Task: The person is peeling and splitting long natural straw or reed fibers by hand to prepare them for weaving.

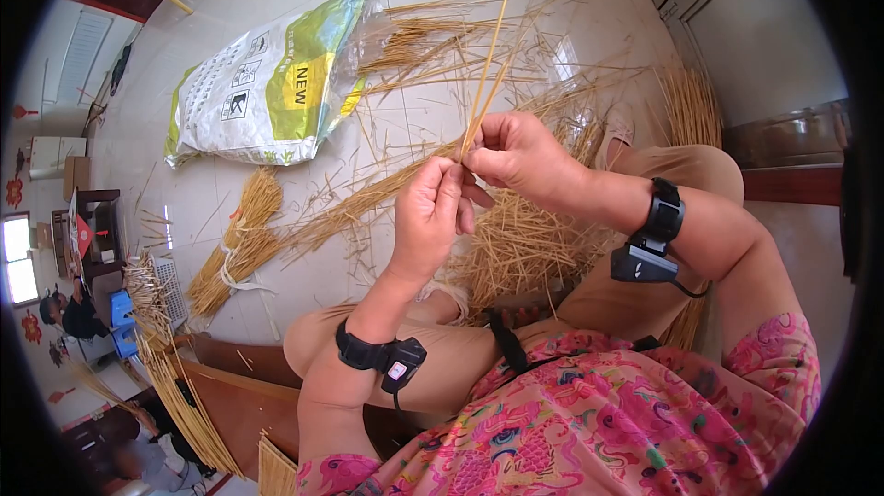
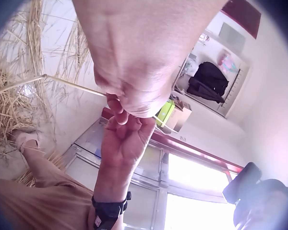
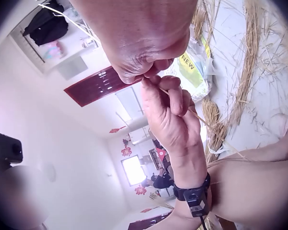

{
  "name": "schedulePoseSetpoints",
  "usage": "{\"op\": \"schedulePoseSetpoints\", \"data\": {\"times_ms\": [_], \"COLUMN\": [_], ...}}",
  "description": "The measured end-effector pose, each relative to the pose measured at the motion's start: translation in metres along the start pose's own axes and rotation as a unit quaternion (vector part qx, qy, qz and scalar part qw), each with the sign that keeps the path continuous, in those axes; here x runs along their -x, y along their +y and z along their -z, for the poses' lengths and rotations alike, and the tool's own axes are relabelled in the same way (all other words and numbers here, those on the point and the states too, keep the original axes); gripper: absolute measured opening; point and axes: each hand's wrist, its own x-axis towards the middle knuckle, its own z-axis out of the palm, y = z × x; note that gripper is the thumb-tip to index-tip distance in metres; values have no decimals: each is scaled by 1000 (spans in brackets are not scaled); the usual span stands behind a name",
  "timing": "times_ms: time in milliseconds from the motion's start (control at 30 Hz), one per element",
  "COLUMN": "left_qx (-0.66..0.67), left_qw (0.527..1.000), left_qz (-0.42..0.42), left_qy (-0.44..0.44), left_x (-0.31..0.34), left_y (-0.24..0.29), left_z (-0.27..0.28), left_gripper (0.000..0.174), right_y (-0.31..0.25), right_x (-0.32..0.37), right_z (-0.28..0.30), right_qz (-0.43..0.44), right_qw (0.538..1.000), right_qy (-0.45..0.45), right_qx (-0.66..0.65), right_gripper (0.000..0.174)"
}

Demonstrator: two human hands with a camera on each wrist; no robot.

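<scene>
Both hands meet in front of the person, working on thin straw stalks [image 1: 493, 45] that rise in a narrow V above the fingers. My left hand [image 1: 426, 220] pinches the lower end between thumb and forefinger. Right beside it, my right hand [image 1: 523, 160] grips the stalks with thumb and curled fingers. One straw stalk [image 2: 77, 87] has a sharp bend in the left wrist view. In the right wrist view a straw stalk [image 3: 206, 124] runs down past the left hand's palm. The fingers partly hide where the stalks meet.
Loose straw [image 1: 529, 252] is heaped below the hands. A white-and-green plastic sack [image 1: 267, 81] lies on the tiled floor, with tied straw bundles [image 1: 235, 252] nearby. More straw [image 1: 691, 105] stands by the door. A wooden board [image 1: 239, 404] sits at lower left.
</scene>
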Motion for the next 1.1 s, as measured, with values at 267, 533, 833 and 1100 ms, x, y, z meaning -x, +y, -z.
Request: {"op": "schedulePoseSetpoints", "data": {"times_ms": [267,533,833,1100], "left_qx": [42,242,126,68], "left_qw": [998,960,989,996], "left_qz": [21,98,70,47], "left_qy": [-28,-99,-42,-18], "left_x": [1,0,-1,0], "left_y": [2,5,1,0], "left_z": [1,9,6,1], "left_gripper": [26,27,25,27], "right_y": [4,-11,-13,-10], "right_x": [0,3,2,4], "right_z": [0,0,-1,-2], "right_qz": [0,-45,2,11], "right_qw": [1000,994,1000,999], "right_qy": [-17,-52,-29,5], "right_qx": [-26,-84,-11,45], "right_gripper": [7,6,5,7]}}
